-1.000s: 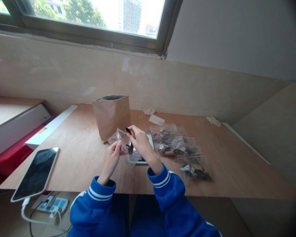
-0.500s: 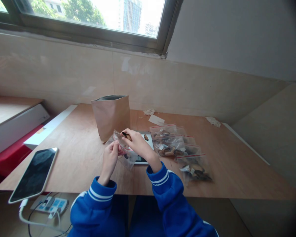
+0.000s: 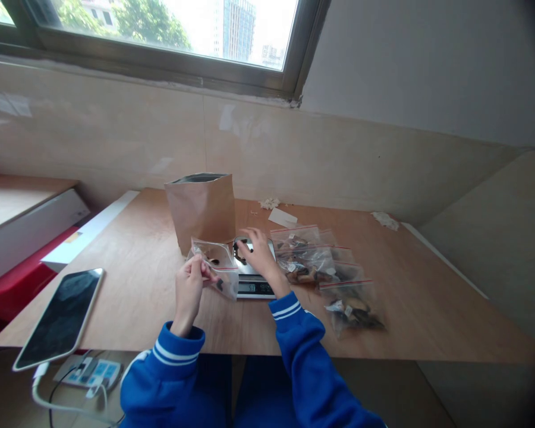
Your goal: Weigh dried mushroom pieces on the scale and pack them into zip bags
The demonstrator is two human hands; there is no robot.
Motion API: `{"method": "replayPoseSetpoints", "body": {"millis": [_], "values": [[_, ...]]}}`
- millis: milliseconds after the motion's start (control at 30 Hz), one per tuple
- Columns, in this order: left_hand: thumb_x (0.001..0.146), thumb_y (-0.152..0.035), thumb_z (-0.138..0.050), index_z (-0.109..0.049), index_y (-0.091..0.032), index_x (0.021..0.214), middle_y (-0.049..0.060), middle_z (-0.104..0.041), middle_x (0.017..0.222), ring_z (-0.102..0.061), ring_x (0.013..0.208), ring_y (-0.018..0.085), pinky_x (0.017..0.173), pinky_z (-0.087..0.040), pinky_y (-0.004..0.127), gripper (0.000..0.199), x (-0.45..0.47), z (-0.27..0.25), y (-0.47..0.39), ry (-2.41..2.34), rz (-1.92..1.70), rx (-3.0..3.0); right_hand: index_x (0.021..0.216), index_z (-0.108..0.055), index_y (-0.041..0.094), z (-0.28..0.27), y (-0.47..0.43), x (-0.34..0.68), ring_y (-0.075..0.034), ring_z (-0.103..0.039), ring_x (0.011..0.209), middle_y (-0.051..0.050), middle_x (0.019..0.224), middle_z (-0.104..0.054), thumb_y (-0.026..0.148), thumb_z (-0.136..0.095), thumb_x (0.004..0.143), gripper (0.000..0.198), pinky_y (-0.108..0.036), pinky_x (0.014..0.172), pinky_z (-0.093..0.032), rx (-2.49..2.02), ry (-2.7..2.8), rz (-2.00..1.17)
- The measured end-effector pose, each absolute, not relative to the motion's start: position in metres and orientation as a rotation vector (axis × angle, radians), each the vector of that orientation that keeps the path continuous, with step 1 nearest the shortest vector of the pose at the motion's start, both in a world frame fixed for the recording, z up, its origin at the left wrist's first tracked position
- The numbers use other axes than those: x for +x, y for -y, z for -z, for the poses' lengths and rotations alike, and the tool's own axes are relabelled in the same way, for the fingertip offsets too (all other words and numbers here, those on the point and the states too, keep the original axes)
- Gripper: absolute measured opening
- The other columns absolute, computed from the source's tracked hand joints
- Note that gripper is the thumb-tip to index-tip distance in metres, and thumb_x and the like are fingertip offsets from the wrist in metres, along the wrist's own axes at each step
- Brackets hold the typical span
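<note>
My left hand (image 3: 191, 284) pinches the edge of a clear zip bag (image 3: 225, 257), which is tilted and has a few dark brown pieces inside. Just right of it is a small digital scale (image 3: 245, 270) with a lit display along its front. Over the scale's plate hovers my right hand (image 3: 257, 254), its thumb and fingers apart. Dark pieces (image 3: 241, 245) show by those fingertips; whether they are touched I cannot tell. Behind the bag stands a brown paper pouch (image 3: 200, 208), its top open.
Several filled zip bags with red seals (image 3: 305, 255) lie right of the scale, one nearer bag (image 3: 352, 306) in front. A white card (image 3: 282, 217) and crumpled tissue (image 3: 270, 203) lie behind. A phone (image 3: 60, 318) rests at the left edge, cabled to a power strip (image 3: 89, 371) below.
My right hand has moved from the bag's mouth to over the scale, and the brown piece it held has left its fingers. My left hand and the bag have shifted slightly left.
</note>
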State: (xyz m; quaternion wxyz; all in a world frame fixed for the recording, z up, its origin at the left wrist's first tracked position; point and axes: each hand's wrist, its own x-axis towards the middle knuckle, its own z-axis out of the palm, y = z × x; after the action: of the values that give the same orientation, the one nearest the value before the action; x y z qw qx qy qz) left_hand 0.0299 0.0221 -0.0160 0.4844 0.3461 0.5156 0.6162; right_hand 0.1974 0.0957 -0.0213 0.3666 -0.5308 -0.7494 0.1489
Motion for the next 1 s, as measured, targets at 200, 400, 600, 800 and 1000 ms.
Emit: {"method": "replayPoseSetpoints", "body": {"millis": [200, 400, 600, 800, 1000], "values": [[0.077, -0.05, -0.058, -0.043, -0.019, 0.06, -0.004, -0.048, 0.055, -0.051, 0.051, 0.01, 0.057, -0.058, 0.029, 0.039, 0.032, 0.015, -0.02, -1.224, -1.503, 0.81, 0.13, -0.056, 0.023, 0.057, -0.103, 0.197, -0.032, -0.046, 0.122, -0.013, 0.137, -0.051, 0.038, -0.055, 0.092, 0.04, -0.048, 0.099, -0.039, -1.59, 2.221, -0.221], [0.078, -0.049, -0.058, -0.043, -0.018, 0.06, -0.005, -0.047, 0.056, -0.05, 0.052, 0.009, 0.056, -0.057, 0.026, 0.039, 0.032, 0.013, -0.02, -1.215, -1.506, 0.808, 0.113, -0.064, 0.021, 0.055, -0.109, 0.2, -0.028, -0.052, 0.107, -0.011, 0.115, -0.06, 0.03, -0.045, 0.098, 0.026, -0.039, 0.089, -0.044, -1.488, 2.297, -0.078], [0.077, -0.049, -0.059, -0.044, -0.018, 0.059, -0.005, -0.047, 0.054, -0.05, 0.051, 0.009, 0.055, -0.057, 0.026, 0.038, 0.031, 0.011, -0.016, -1.206, -1.511, 0.824, 0.102, -0.061, 0.018, 0.058, -0.112, 0.202, -0.024, -0.057, 0.098, -0.012, 0.103, -0.06, 0.029, -0.039, 0.1, 0.025, -0.033, 0.079, -0.046, -1.509, 2.239, -0.025], [0.079, -0.049, -0.056, -0.044, -0.018, 0.059, -0.005, -0.047, 0.053, -0.05, 0.05, 0.009, 0.057, -0.059, 0.029, 0.039, 0.033, 0.014, -0.017, -1.212, -1.5, 0.846, 0.097, -0.055, 0.018, 0.062, -0.117, 0.206, -0.022, -0.059, 0.092, -0.01, 0.098, -0.06, 0.028, -0.037, 0.099, 0.021, -0.032, 0.079, -0.046, -1.506, 1.989, -0.23], [0.08, -0.052, -0.055, -0.044, -0.018, 0.059, -0.004, -0.05, 0.055, -0.053, 0.051, 0.01, 0.057, -0.058, 0.028, 0.041, 0.037, 0.02, -0.021, -1.19, -1.49, 0.888, 0.09, -0.052, 0.02, 0.034, -0.112, 0.194, -0.017, -0.057, 0.078, -0.003, 0.082, -0.058, 0.036, -0.038, 0.097, 0.022, -0.028, 0.073, -0.044, -1.381, 1.636, -0.509]]}}
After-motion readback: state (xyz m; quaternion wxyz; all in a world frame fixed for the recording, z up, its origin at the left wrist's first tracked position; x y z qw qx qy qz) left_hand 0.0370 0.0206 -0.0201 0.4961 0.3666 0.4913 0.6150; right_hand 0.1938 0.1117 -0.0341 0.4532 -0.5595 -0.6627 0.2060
